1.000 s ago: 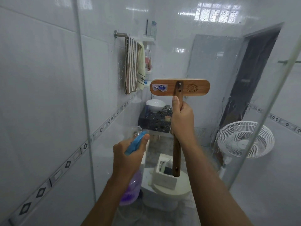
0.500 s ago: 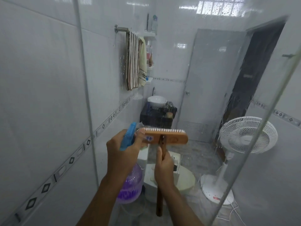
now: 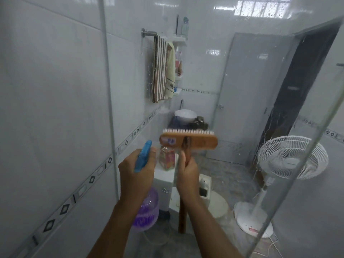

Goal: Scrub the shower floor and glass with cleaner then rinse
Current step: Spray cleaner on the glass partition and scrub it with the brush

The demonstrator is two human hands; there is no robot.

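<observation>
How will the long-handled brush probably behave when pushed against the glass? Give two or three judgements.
Probably stiff: the brush has a wooden head and handle. Likely top-heavy, since the wide head sits above the right hand. Its bristles should flex slightly under pressure.

white glossy tile wall [image 3: 55,90] left w/ diamond border strip [image 3: 89,180]. striped towel [image 3: 160,69] on rail, far left. white basin [image 3: 185,115] on dark worktop [image 3: 172,126] at far end. grey door [image 3: 247,90] far, dark doorway [image 3: 301,90] to its right. white pedestal fan [image 3: 290,159] right. bright window [image 3: 260,6] top, far.
</observation>
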